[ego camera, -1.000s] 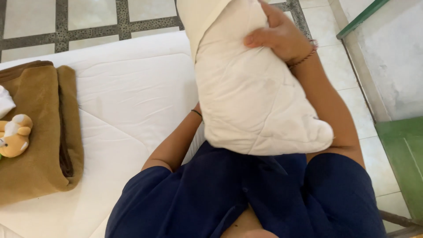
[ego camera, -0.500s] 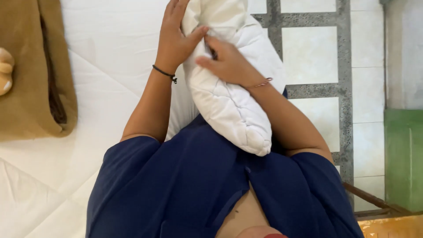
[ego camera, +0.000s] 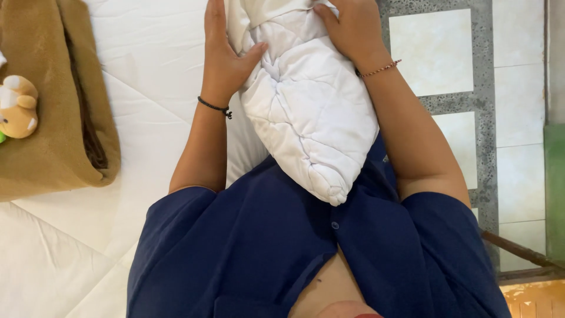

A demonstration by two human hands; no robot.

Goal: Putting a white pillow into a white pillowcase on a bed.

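Note:
A white quilted pillow [ego camera: 309,112] is held upright against my chest, its lower end resting on my dark blue shirt. My left hand [ego camera: 226,56] grips its left side, thumb pressed into the fabric, a black band on the wrist. My right hand [ego camera: 353,29] clasps its upper right part, a thin red bracelet on the wrist. The top of the pillow is cut off by the frame's upper edge.
A white quilted mattress [ego camera: 147,118] lies at the left. On it sits a folded brown blanket [ego camera: 53,135] with a small plush toy [ego camera: 17,106]. Tiled floor [ego camera: 435,53] runs at the right, with a green panel [ego camera: 554,188] at the far right edge.
The pillow has turned and come down against my chest. My left hand moved onto its left side and my right hand shifted up to its top right. The view swung leftward.

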